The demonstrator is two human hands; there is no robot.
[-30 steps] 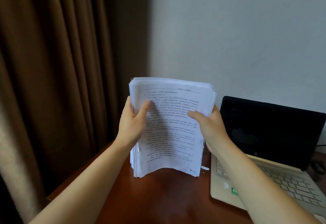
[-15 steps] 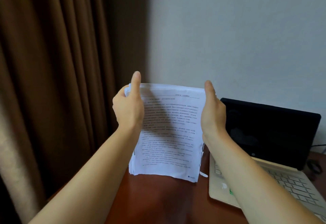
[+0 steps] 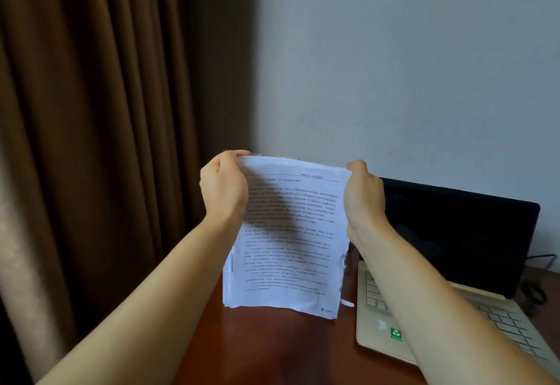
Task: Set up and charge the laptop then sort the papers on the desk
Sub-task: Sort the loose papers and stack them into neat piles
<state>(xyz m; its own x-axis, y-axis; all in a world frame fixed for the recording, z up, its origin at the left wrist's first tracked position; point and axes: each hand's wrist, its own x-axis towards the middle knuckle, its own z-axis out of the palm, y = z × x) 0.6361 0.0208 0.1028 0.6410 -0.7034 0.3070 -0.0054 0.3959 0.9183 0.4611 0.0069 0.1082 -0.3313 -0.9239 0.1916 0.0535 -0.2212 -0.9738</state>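
Note:
A thick stack of printed white papers [image 3: 291,242] stands upright on its bottom edge on the brown desk [image 3: 272,348]. My left hand [image 3: 224,191] grips its upper left corner, fingers curled over the top edge. My right hand [image 3: 363,200] grips the upper right corner in the same way. To the right, a gold laptop [image 3: 378,324] sits open with a dark screen [image 3: 460,233]. My right forearm crosses over its keyboard.
A brown curtain [image 3: 91,142] hangs along the left side, down past the desk's edge. A pale wall [image 3: 394,66] stands behind the desk. A dark cable [image 3: 539,263] runs behind the laptop at the far right. A small paper scrap [image 3: 348,303] lies beside the stack.
Both hands slid from the stack's sides up to its top corners and curled over the top edge. The stack now stands lower and straighter on the desk.

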